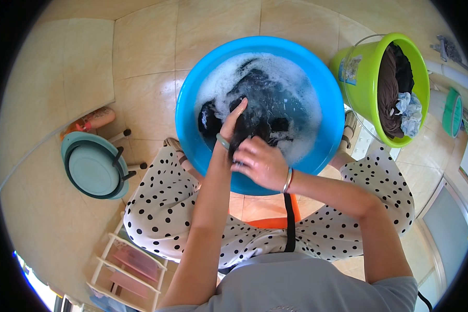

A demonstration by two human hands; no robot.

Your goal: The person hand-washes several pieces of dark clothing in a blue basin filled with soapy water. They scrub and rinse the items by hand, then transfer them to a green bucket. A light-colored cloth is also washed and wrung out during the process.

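A large blue basin (327, 83) between my legs holds foamy water and a soaked black garment (255, 122). My left hand (232, 124), with a pale green bangle at the wrist, grips a bunched part of the garment near the basin's middle. My right hand (265, 163), wearing a light metal bangle, curls its fingers round the lower end of that same bunch, just below the left. Other dark folds float to either side under white suds (218, 78). The garment's kind cannot be made out.
At the right, a lime-green bucket (359, 83) holds brown, black and pale blue cloth. A grey-green folding basin (91, 166) and an orange bottle (101, 117) are at the left. Lower left is a white rack (132, 273). Beneath me shows an orange stool (268, 222).
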